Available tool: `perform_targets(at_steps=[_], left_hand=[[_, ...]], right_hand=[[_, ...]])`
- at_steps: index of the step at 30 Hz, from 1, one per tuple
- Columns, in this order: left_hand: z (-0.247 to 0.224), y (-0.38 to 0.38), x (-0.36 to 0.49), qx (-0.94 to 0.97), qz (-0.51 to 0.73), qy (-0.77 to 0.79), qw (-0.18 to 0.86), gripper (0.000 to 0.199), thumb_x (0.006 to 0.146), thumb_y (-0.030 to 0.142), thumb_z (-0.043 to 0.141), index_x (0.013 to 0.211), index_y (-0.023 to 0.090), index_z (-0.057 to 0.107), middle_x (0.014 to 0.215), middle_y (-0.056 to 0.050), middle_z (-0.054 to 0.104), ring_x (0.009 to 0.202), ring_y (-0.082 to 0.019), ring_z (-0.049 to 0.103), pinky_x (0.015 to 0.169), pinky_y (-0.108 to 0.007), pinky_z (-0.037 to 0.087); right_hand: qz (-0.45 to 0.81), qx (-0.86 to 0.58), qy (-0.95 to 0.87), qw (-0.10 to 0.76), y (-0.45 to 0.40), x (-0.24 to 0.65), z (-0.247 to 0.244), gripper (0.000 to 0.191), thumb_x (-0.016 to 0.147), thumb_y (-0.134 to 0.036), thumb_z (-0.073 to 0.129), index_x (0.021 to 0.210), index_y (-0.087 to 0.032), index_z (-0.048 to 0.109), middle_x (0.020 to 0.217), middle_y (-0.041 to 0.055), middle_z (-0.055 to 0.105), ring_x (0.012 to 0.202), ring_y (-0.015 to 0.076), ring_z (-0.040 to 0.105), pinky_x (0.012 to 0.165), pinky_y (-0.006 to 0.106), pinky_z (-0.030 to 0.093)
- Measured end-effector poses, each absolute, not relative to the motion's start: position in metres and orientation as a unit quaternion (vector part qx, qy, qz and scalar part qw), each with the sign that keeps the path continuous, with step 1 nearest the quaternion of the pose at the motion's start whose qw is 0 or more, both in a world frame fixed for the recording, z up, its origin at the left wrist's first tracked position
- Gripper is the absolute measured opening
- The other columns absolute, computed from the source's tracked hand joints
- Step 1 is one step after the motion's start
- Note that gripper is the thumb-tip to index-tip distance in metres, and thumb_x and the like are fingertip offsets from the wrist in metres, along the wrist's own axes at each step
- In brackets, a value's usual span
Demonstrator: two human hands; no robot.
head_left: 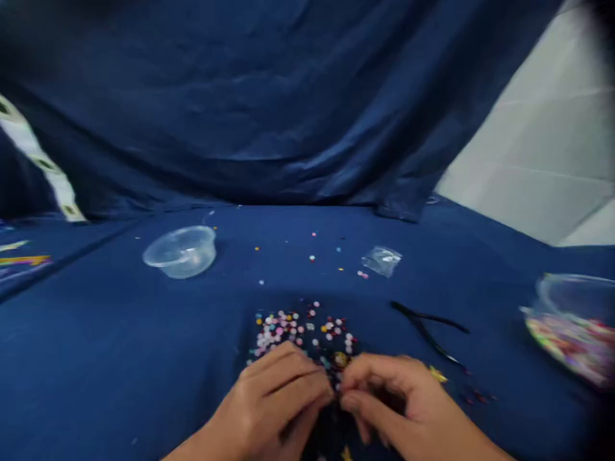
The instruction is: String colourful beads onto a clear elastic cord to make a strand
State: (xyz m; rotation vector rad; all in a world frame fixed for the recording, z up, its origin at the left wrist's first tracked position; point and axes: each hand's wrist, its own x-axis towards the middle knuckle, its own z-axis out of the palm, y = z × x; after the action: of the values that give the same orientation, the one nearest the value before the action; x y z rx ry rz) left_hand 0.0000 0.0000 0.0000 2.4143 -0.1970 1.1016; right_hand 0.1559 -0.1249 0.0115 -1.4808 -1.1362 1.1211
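Observation:
My left hand [276,406] is low in the middle of the view, its fingers pinched together and pointing right. Facing it closely is my right hand [391,400], with thumb and forefinger brought together. Whatever sits between the fingertips of either hand is too small or hidden to make out. Just beyond the hands lies a spread of small round beads [278,330], mostly pink and white with some red, yellow and teal ones. A gold bead [341,360] lies close to my right fingertips. A yellow star-shaped piece [437,374] rests beside my right hand.
Black-handled pliers [425,323] lie open at right. A clear plastic bowl [180,253] stands at back left, a small clear bag [382,260] at back right. A tub of colourful beads [574,333] is at far right. Loose beads dot the blue cloth [120,358].

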Motion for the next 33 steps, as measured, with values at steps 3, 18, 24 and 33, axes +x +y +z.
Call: perform_targets(at_steps=[3, 18, 24, 33], left_hand=[[0.001, -0.003, -0.001, 0.886, 0.398, -0.046, 0.232, 0.022, 0.087, -0.004, 0.052, 0.096, 0.011, 0.066, 0.083, -0.007, 0.071, 0.076, -0.016, 0.066, 0.072, -0.026, 0.058], [0.004, -0.001, -0.006, 0.896, 0.387, -0.013, 0.218, 0.018, 0.089, 0.002, 0.058, 0.094, 0.016, 0.068, 0.088, 0.002, 0.072, 0.082, -0.007, 0.069, 0.085, -0.014, 0.056], [0.003, 0.001, -0.008, 0.9, 0.389, 0.009, 0.196, 0.017, 0.089, 0.005, 0.061, 0.094, 0.019, 0.07, 0.09, 0.003, 0.073, 0.086, -0.007, 0.07, 0.089, -0.012, 0.054], [-0.006, -0.002, -0.005, 0.902, 0.39, 0.056, 0.179, 0.01, 0.089, 0.029, 0.069, 0.097, 0.025, 0.074, 0.084, -0.001, 0.075, 0.081, -0.021, 0.073, 0.076, -0.033, 0.066]], right_hand=[[0.455, -0.598, -0.449, 0.484, -0.125, 0.154, 0.002, 0.015, 0.084, -0.029, 0.062, 0.076, -0.016, 0.063, 0.055, -0.0035, 0.054, 0.051, 0.0095, 0.049, 0.053, 0.022, 0.037], [0.433, -0.604, -0.476, 0.47, -0.132, 0.155, 0.003, 0.012, 0.089, -0.023, 0.059, 0.08, -0.016, 0.061, 0.059, -0.005, 0.053, 0.053, 0.0076, 0.044, 0.05, 0.02, 0.034], [0.438, -0.607, -0.461, 0.477, -0.131, 0.155, 0.005, 0.011, 0.087, -0.021, 0.06, 0.077, -0.016, 0.061, 0.059, -0.0051, 0.052, 0.053, 0.0072, 0.044, 0.05, 0.019, 0.035], [0.446, -0.598, -0.456, 0.486, -0.129, 0.156, 0.007, 0.012, 0.086, -0.02, 0.06, 0.076, -0.015, 0.06, 0.058, -0.0053, 0.051, 0.052, 0.0061, 0.043, 0.048, 0.018, 0.035]])
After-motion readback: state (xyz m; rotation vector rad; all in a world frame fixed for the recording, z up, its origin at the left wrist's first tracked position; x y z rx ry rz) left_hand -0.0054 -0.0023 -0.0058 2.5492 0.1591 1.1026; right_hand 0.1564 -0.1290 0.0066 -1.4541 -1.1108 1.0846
